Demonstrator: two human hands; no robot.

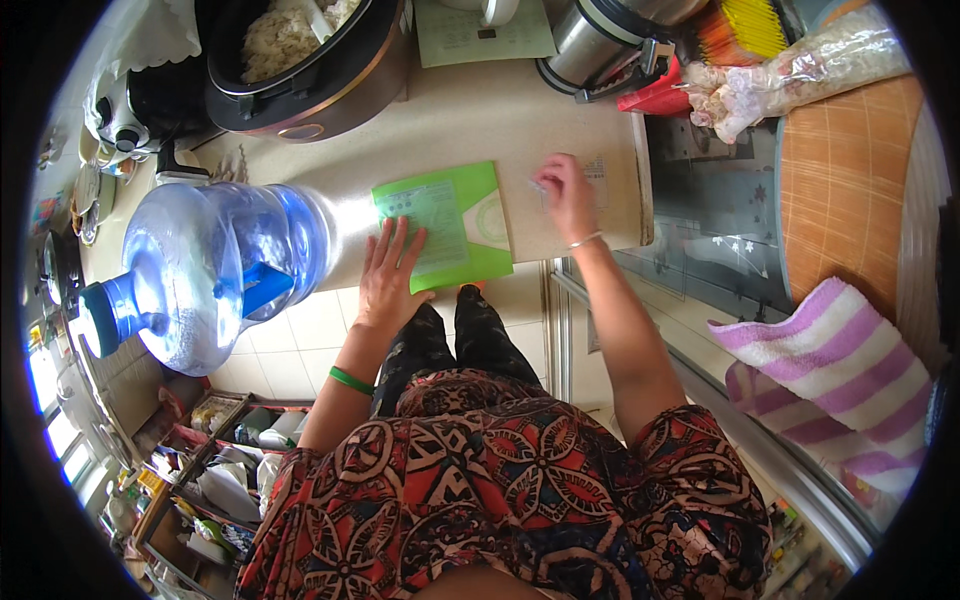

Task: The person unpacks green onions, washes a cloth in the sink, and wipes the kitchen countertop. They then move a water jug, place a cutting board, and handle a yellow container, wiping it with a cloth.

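My left hand [390, 270] lies palm down with fingers spread on a flat green packet [472, 259], pressing its left side. The packet bears printed writing on a paler panel and a round mark at its right edge. It lies on the pale countertop [480, 120], its near edge slightly past the counter's front edge. To the packet's right, my right hand [568, 191] is raised with curled fingers. A small whitish scrap [537, 185] is pinched at its fingertips, too blurred to identify. Beside that hand, a printed label [595, 171] shows on the countertop.
A large blue water bottle [202, 277] lies on its side at left. Behind stand a rice cooker [322, 112] holding rice and a steel kettle [600, 49]. At right are a bagged item [810, 75] and a striped towel [840, 360]. Crates [225, 465] stand lower left.
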